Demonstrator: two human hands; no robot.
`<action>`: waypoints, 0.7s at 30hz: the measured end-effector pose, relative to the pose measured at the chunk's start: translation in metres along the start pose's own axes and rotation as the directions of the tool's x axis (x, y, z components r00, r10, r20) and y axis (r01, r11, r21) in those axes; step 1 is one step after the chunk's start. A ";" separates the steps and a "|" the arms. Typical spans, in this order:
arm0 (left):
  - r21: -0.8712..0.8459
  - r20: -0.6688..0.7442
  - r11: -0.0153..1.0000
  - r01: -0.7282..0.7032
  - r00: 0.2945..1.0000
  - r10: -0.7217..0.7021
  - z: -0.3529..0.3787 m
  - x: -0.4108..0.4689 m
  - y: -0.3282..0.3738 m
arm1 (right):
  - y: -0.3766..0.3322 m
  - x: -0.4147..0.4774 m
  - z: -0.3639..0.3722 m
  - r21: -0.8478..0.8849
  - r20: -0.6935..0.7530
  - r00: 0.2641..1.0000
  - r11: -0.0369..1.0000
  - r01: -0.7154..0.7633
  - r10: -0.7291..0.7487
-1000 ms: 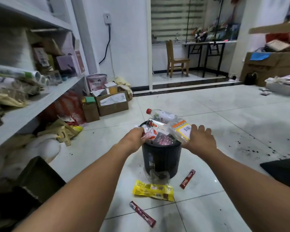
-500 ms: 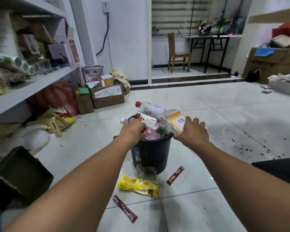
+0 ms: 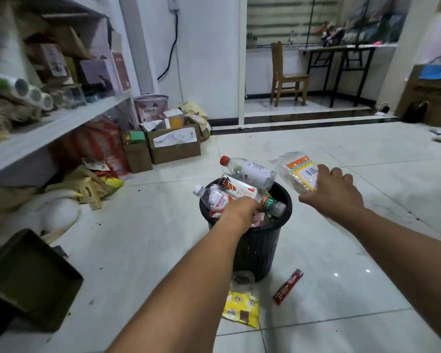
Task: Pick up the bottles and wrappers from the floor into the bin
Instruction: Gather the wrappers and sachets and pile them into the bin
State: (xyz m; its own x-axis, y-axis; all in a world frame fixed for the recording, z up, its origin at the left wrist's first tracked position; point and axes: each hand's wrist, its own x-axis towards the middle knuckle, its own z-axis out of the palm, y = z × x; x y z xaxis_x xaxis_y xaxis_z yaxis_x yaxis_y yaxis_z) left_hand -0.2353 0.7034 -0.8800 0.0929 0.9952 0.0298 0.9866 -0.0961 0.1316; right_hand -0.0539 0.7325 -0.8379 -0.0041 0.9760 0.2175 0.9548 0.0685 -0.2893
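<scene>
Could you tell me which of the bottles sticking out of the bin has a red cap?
The farthest bottle, lying across the bin's back rim; the bottle on the left has a white cap.

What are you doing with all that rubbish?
A person is tidying litter into a black bin that is already heaped with bottles. The left hand presses down on the pile in the bin. The right hand holds a clear wrapper with an orange label just beside the rim. A yellow wrapper and a red wrapper lie on the floor by the bin, not yet picked up.
</scene>
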 end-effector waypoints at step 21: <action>0.186 -0.136 0.969 0.160 0.981 -0.136 -0.023 0.006 -0.105 | -0.133 0.043 0.071 -0.020 0.034 0.942 0.943 0.333 -0.333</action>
State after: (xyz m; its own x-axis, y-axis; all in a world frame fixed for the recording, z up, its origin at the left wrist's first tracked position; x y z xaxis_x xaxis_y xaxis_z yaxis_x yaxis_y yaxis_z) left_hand -0.3417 0.7189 -0.8712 -0.0610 0.9874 0.1457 0.9962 0.0693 -0.0524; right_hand -0.2025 0.7798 -0.8564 -0.3315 0.9040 0.2700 0.9045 0.3859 -0.1815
